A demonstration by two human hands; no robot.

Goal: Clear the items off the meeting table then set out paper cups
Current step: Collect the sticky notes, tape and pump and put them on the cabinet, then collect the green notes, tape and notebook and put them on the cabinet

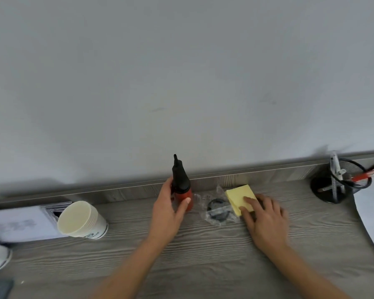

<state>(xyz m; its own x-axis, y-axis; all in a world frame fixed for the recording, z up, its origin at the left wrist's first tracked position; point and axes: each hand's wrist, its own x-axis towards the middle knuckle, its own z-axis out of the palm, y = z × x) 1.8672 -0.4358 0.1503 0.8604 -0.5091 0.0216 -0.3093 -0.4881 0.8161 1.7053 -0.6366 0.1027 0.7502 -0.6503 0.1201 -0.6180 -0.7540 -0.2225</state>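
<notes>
- The left hand [167, 210] grips a red bottle [187, 196] with a tall black nozzle cap. The thumb crosses the front of the red body and the fingers wrap round its far side.
- The bottle stands upright on the grey wood-grain table [203, 260], close to the raised back edge by the wall.
- The right hand [266, 221] is on a yellow sticky-note pad [239, 196]. The forefinger lies on top, the thumb presses the near edge and the other fingers curl past its right side. The hand is slightly blurred.
- The pad lies flat on the table, its left corner overlapping a clear plastic bag [217, 210] that holds a round black object. The bag sits between the bottle and the pad.
- A stack of paper cups [82, 220] stands well to the left of the bottle, mouth up and tilted toward the camera. It is just beside a white sheet of paper [20, 225].
- A black mesh pen holder [341, 182] with pens in it stands at the far right, against the back edge.
- Another white sheet [371, 212] lies at the right border.
</notes>
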